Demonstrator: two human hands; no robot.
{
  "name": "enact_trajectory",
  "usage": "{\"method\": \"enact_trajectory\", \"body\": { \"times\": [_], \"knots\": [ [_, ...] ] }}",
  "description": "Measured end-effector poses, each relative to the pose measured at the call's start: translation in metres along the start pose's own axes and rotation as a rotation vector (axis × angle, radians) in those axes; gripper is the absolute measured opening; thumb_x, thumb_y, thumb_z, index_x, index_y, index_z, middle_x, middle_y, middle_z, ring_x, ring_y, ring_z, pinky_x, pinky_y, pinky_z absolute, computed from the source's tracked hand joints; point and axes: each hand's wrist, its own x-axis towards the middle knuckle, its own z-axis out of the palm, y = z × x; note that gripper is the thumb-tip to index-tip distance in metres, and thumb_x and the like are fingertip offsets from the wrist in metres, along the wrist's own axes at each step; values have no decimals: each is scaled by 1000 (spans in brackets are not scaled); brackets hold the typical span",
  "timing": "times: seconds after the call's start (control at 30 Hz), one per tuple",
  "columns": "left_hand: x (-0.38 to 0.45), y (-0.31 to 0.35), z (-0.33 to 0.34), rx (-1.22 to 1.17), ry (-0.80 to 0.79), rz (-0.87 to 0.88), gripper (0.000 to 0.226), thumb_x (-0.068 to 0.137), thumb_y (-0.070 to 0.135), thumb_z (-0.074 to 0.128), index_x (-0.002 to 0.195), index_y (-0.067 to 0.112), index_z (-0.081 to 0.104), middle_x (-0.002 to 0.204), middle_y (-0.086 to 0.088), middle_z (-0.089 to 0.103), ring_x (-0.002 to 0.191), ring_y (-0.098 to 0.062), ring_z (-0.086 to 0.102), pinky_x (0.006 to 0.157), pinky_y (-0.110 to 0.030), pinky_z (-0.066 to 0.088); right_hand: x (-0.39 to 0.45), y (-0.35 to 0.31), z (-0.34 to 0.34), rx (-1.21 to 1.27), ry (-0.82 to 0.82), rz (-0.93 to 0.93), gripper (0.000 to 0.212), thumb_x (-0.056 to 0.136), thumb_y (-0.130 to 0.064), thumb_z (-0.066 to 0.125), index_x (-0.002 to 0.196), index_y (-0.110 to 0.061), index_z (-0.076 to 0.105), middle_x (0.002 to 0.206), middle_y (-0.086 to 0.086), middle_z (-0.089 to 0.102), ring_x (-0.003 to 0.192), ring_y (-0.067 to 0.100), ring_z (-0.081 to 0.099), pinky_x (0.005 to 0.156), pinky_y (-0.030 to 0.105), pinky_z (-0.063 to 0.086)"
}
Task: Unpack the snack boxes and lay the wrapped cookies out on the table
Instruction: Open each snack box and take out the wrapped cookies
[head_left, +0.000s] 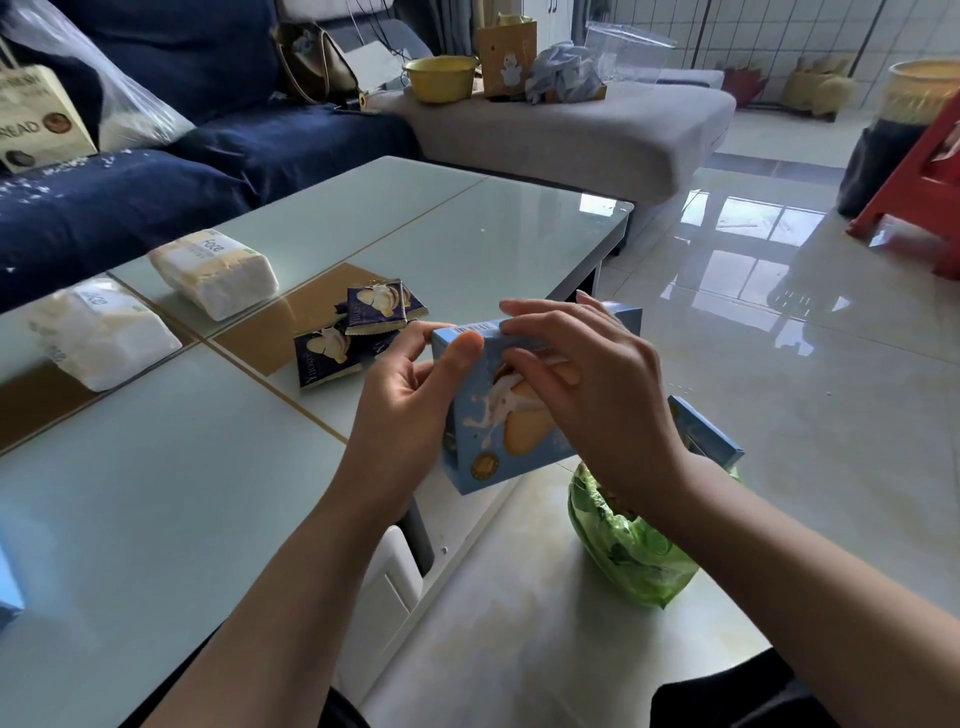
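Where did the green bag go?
The green bag is on the floor at the lower right of the head view, just below the right hand and the blue snack box, beside the glass table.

Wrapped cookies and tissue packs are crowding the table's far left; its near glass is lying open.

I see the snack box held past the table edge, above the bag on the floor. Wrapped cookies lie on the table left of it; tissue packs, apparently two, farther left; sofa behind.
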Motion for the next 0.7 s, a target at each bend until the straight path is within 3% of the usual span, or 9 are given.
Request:
{"method": "enact_trajectory", "body": {
  "times": [0.23, 0.37, 0.5, 0.6, 0.7],
  "knots": [
    [-3, 1, 4, 113, 94, 41, 33, 90, 46, 52, 93, 13, 59, 64, -1, 67, 57, -12, 65, 50, -25, 53, -1, -4, 6, 66, 12, 3, 6, 86, -9, 71, 88, -6, 75, 111, 1, 72, 107, 13, 67, 90, 37, 54],
    [-4, -1, 4, 174, 159, 65, 58, 88, 64, 52, 92, 7, 59, 81, -27, 62, 74, -44, 62, 63, -52, 54, -1, -4, 9, 64, -70, 42, 13, 86, -12, 71, 97, -8, 76, 110, 1, 72, 113, 10, 63, 94, 29, 52],
    [-2, -4, 2, 138, 167, 5, 43, 92, 57, 53, 89, 16, 67, 85, -22, 68, 85, -43, 65, 74, -57, 54, 3, -4, 7, 101, -151, 136, 17, 84, -16, 73, 100, -15, 77, 105, -1, 74, 104, 4, 65, 90, 18, 51],
    [2, -8, 0, 79, 135, -86, 39, 94, 50, 55, 91, 14, 69, 87, -16, 73, 85, -34, 70, 80, -54, 54, 5, 0, 4, 96, -189, 190, 19, 84, -25, 73, 101, -20, 77, 97, -5, 75, 93, 6, 70, 83, 29, 55],
    [3, -11, 0, 47, 123, -141, 39, 92, 51, 57, 88, 14, 69, 82, -12, 72, 77, -26, 69, 81, -53, 55, 5, 4, 2, 109, -224, 207, 21, 83, -27, 72, 103, -21, 77, 101, -6, 75, 98, 5, 69, 87, 34, 56]
  ]
}}
